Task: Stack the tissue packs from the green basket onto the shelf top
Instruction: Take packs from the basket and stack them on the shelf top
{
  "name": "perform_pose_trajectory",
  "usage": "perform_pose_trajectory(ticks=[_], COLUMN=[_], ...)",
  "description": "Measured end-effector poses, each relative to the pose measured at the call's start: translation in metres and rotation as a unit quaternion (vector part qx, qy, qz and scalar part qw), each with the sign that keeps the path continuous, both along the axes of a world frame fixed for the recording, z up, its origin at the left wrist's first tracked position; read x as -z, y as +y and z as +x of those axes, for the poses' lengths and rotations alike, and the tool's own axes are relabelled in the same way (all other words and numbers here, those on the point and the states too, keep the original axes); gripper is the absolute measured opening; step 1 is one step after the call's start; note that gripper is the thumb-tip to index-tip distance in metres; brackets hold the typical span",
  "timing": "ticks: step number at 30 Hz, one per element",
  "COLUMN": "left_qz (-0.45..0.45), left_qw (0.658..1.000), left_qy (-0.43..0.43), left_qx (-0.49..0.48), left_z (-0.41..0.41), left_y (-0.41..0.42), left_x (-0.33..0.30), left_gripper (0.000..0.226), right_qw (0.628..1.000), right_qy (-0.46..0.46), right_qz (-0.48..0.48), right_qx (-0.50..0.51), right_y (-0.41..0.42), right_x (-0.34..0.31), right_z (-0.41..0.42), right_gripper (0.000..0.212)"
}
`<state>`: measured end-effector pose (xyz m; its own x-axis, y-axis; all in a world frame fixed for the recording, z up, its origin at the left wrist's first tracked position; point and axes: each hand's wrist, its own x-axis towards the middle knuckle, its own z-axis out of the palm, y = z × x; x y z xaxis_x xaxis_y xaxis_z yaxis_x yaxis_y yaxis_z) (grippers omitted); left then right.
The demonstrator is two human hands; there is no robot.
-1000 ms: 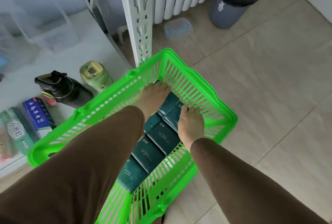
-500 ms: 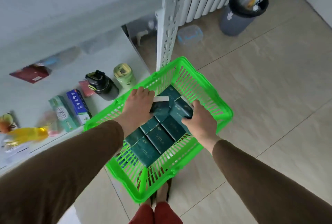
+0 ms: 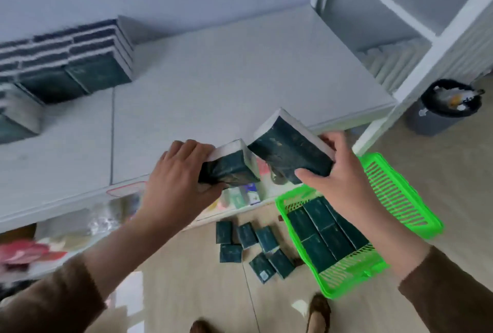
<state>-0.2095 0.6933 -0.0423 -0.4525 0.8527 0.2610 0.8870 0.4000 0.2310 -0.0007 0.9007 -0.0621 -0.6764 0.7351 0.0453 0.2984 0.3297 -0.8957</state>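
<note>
Placement hinges on where the stack lies from your two loads: the existing stack of dark green tissue packs (image 3: pixel 80 66) stands at the far left of the white shelf top (image 3: pixel 226 71), against the wall, well apart from both hands and up-left of them

Your left hand (image 3: pixel 176 186) grips one dark green rectangular tissue pack (image 3: pixel 229 170), fingers over its far edge, thumb beneath, just above the front edge of the shelf top. Your right hand (image 3: pixel 333 172) grips a second dark green tissue pack (image 3: pixel 290 151), tilted, its long axis running from lower right to upper left, roughly toward the stack. The two packs nearly touch

The left hand is the nearer to the stack, so judge it the first to place. More packs remain in the green slatted plastic basket (image 3: pixel 400 199) on the floor, with loose packs (image 3: pixel 250 247) beside it
</note>
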Motion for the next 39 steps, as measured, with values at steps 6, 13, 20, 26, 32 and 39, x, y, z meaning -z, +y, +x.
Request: perform_pose_trajectory(ticks=[6, 13, 20, 26, 32, 39], left_qz=[-0.008, -0.056, -0.086, -0.134, -0.164, -0.160], left_qw=[0.996, 0.988, 0.980, 0.971, 0.969, 0.969], left_qy=[0.065, 0.078, 0.097, 0.095, 0.096, 0.131], left_qx=[-0.062, -0.122, -0.148, -0.172, -0.160, -0.135], left_z=[-0.134, -0.275, -0.371, -0.413, -0.428, -0.432], left_y=[-0.096, -0.134, -0.122, -0.115, -0.121, -0.118], left_x=[-0.045, -0.044, -0.026, -0.015, -0.010, -0.007], left_gripper=[0.055, 0.056, 0.057, 0.061, 0.074, 0.057], right_qw=[0.987, 0.987, 0.991, 0.984, 0.991, 0.995], right_qy=[0.119, 0.104, 0.038, 0.006, 0.020, 0.022], right_qz=[-0.100, -0.105, -0.050, -0.008, 0.061, 0.079], right_qx=[-0.028, -0.066, -0.115, -0.178, -0.116, -0.054], right_y=[-0.087, -0.117, -0.099, -0.092, -0.100, -0.113], right_x=[-0.033, -0.033, -0.003, 0.014, 0.036, 0.047], right_z=[-0.143, -0.286, -0.398, -0.478, -0.501, -0.509], right_gripper=[0.054, 0.052, 0.047, 0.047, 0.066, 0.064])
